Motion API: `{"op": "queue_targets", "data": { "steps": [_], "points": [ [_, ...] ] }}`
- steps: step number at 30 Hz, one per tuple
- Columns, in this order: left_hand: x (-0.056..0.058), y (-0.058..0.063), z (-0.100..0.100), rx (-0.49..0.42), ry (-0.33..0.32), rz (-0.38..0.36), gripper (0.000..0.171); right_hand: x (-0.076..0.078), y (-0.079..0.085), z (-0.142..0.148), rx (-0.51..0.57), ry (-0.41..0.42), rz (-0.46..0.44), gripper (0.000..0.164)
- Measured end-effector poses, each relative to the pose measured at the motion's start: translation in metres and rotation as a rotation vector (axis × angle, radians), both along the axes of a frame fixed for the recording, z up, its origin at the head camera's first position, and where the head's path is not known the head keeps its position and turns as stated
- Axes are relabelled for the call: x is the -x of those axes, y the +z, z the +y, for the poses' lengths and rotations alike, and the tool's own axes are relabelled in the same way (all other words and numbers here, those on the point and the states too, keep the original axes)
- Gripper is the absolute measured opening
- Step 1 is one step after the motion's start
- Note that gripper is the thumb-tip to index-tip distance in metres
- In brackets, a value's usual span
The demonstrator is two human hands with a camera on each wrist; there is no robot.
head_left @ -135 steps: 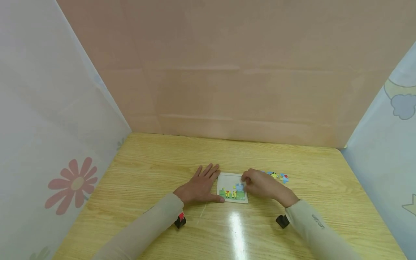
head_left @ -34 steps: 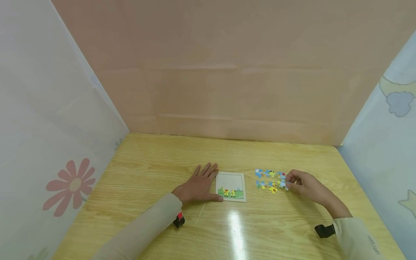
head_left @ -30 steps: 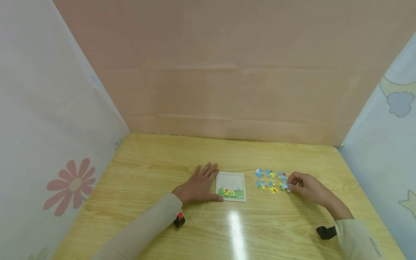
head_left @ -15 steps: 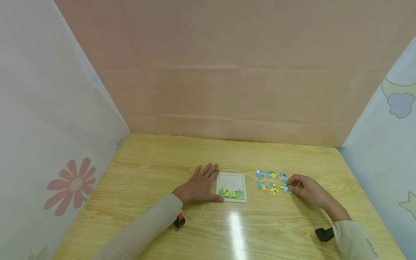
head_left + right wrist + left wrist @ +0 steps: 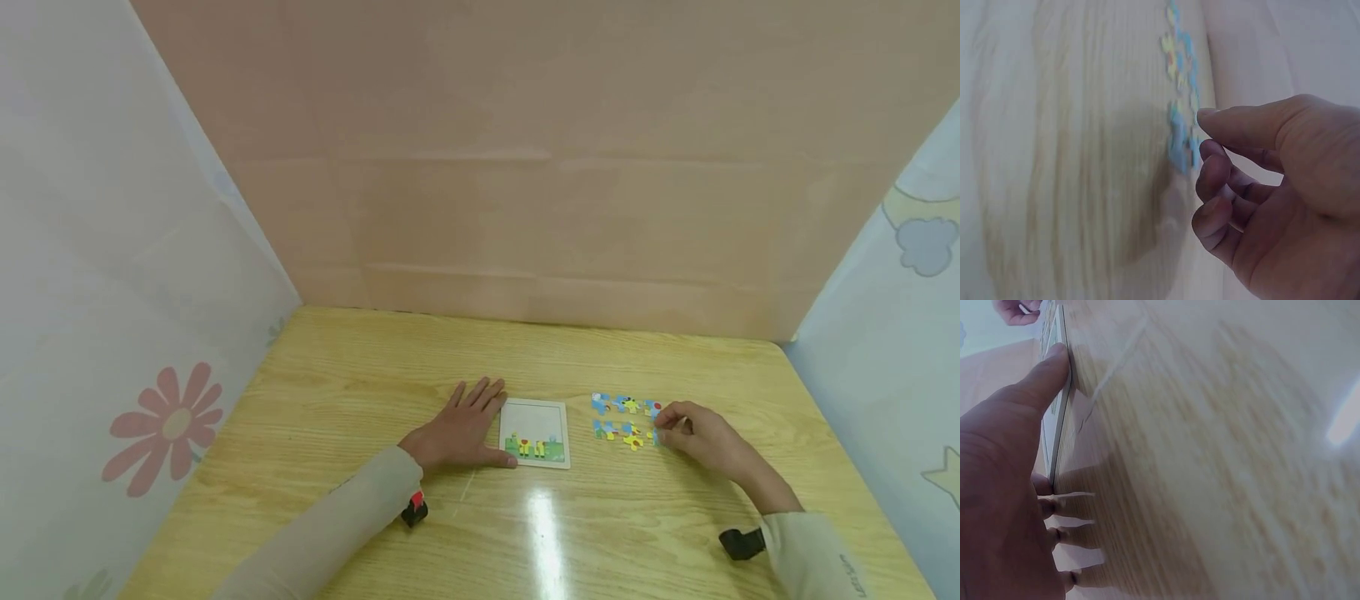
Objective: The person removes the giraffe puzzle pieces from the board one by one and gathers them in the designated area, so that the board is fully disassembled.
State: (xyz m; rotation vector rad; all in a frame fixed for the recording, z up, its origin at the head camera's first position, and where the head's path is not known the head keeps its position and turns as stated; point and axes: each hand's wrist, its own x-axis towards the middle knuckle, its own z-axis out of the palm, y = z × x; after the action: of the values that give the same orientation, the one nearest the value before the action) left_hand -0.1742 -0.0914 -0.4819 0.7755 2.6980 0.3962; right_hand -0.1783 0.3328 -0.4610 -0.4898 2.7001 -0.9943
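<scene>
A white square puzzle tray (image 5: 534,412) lies on the wooden table, with green and yellow pieces along its lower edge. My left hand (image 5: 461,433) rests spread beside it, and in the left wrist view the thumb (image 5: 1054,369) lies on its edge. Several loose jigsaw pieces (image 5: 632,442) lie in two rows to the right. At the right end of these rows is my right hand (image 5: 697,437), its fingers bent. In the right wrist view a blue jigsaw piece (image 5: 1179,140) is close to its fingertips. Whether they grip it is hidden.
A brown panel (image 5: 525,208) stands behind the table (image 5: 375,367). Patterned white sheets hang on both sides. Black wrist cameras sit below the sleeves (image 5: 813,550). Light glares on the table's front.
My right hand has left the tray and moved right to the loose pieces; a light-blue piece seen on the tray earlier is gone from there. Lately it shifts only slightly. The left hand stays still.
</scene>
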Motion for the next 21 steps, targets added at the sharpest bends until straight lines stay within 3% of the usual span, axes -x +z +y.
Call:
{"op": "queue_targets", "data": {
  "steps": [8,11,21],
  "points": [
    [0.0,0.001,0.0,0.011,-0.009,0.014,0.115,-0.002,0.014,-0.043,0.034,0.046,-0.041,0.016],
    [0.001,0.0,0.0,0.014,-0.009,0.015,0.114,0.001,0.011,-0.064,0.042,0.102,-0.041,0.013],
    [0.002,-0.001,0.0,0.041,-0.003,0.02,0.116,0.011,-0.006,-0.143,-0.062,0.311,0.086,0.01]
  ]
}}
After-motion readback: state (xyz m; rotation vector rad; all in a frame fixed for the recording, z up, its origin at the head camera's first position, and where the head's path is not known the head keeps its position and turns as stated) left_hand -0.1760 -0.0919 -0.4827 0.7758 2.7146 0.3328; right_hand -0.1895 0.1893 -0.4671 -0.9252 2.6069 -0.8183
